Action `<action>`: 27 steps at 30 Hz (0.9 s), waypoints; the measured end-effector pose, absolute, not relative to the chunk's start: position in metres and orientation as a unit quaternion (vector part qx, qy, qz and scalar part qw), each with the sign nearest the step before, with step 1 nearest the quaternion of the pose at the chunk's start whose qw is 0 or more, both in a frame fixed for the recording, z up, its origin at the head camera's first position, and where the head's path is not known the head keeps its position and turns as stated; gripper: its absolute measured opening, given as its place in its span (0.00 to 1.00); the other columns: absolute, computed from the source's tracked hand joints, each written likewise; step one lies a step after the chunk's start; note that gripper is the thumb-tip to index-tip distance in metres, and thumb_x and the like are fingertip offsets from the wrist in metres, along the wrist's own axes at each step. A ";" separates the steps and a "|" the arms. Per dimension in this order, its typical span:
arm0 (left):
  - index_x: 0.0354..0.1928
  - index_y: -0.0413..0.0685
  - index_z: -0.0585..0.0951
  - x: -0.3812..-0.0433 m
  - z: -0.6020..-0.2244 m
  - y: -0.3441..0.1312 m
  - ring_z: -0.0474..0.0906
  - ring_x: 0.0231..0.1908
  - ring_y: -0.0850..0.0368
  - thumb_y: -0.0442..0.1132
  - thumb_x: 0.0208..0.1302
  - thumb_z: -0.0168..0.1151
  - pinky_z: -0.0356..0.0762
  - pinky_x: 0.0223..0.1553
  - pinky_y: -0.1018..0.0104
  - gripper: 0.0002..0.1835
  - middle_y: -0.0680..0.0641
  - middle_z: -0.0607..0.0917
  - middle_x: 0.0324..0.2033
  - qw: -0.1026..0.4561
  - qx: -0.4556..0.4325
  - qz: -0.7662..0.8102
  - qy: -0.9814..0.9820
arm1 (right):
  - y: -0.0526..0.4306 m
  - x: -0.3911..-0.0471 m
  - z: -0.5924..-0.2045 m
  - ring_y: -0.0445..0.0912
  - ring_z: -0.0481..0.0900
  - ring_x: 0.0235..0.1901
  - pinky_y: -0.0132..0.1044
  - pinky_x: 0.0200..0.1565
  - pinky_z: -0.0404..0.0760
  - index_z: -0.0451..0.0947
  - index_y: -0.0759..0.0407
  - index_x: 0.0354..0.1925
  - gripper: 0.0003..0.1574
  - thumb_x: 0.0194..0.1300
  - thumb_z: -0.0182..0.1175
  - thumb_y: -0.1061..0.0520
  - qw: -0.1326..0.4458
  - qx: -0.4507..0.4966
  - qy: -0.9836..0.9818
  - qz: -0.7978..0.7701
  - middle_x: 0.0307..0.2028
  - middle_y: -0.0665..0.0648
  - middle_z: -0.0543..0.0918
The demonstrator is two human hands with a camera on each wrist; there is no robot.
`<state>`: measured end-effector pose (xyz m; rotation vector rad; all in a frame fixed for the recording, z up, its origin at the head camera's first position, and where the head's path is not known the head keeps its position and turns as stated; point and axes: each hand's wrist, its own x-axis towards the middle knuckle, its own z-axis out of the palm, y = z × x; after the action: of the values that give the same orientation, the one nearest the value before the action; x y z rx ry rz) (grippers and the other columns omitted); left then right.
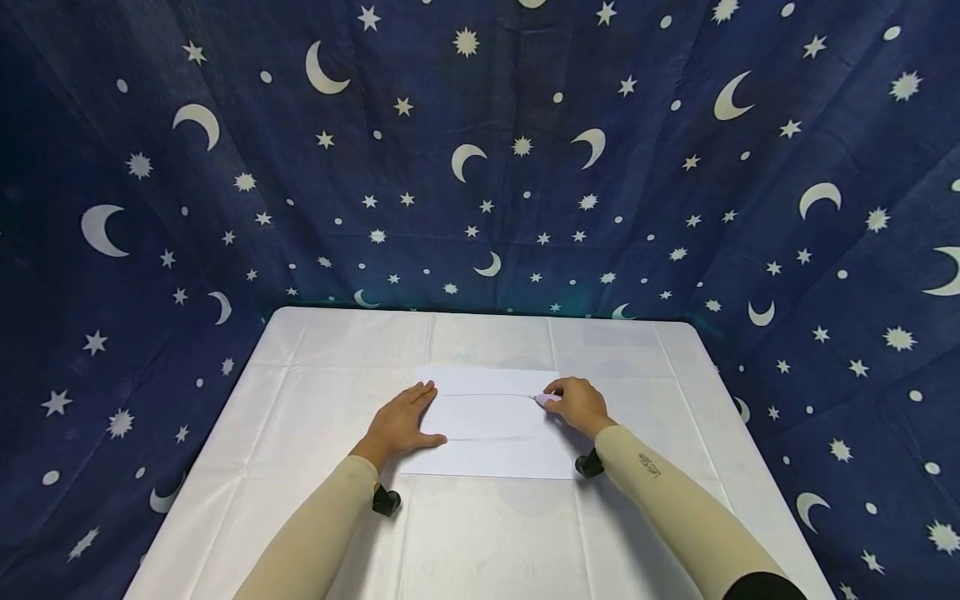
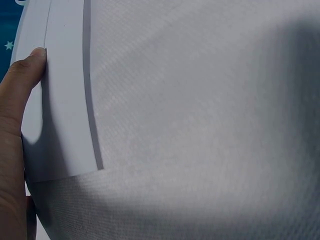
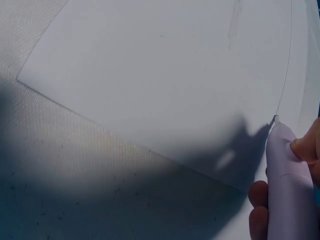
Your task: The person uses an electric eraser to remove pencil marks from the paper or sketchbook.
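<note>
A white sheet of paper [image 1: 487,462] lies on the table, bearing a thin dark upper line [image 1: 480,395] and a faint, smudged lower line [image 1: 491,439]. My left hand [image 1: 401,421] rests at the paper's left edge, fingers together and thumb spread. In the left wrist view one straight digit [image 2: 32,62] touches the sheet beside a line. My right hand [image 1: 581,404] grips a pale lilac, pen-shaped electric eraser [image 3: 290,200] at the paper's right side. Its narrow tip meets the end of the upper line, and a digit lies on its button [image 3: 295,151].
A white cloth with creases covers the table [image 1: 487,533]. Small dark specks [image 3: 117,190] lie on it near the paper's edge. Dark blue curtains [image 1: 480,108] with moons and stars surround the back and both sides.
</note>
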<state>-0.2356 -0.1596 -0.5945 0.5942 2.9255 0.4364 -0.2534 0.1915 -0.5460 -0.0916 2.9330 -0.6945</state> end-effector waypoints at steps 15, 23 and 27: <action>0.75 0.51 0.62 -0.235 -0.593 -0.159 0.54 0.75 0.51 0.73 0.50 0.64 0.58 0.73 0.52 0.55 0.52 0.59 0.75 0.071 0.193 0.144 0.968 | 0.182 -0.256 -0.544 0.50 0.82 0.43 0.49 0.45 0.81 0.88 0.52 0.41 0.12 0.59 0.70 0.51 0.058 -0.039 0.970 -0.233 0.40 0.55 0.87; 0.75 0.51 0.62 -0.235 -0.591 -0.159 0.54 0.75 0.51 0.74 0.50 0.64 0.59 0.73 0.52 0.55 0.52 0.60 0.75 0.072 0.193 0.145 0.968 | 0.174 -0.258 -0.545 0.50 0.83 0.43 0.49 0.46 0.81 0.88 0.52 0.41 0.13 0.59 0.70 0.49 0.058 -0.044 0.971 -0.228 0.41 0.55 0.87; 0.75 0.51 0.62 -0.235 -0.592 -0.159 0.54 0.75 0.52 0.74 0.50 0.64 0.58 0.73 0.52 0.55 0.53 0.59 0.75 0.074 0.191 0.144 0.968 | 0.176 -0.256 -0.542 0.50 0.82 0.43 0.50 0.46 0.81 0.88 0.53 0.42 0.13 0.59 0.70 0.50 0.058 -0.043 0.971 -0.228 0.40 0.55 0.87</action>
<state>-0.2349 -0.1591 -0.5923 0.5747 2.9069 0.4312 -0.2564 0.1757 -0.5422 -0.1302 2.9417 -0.6914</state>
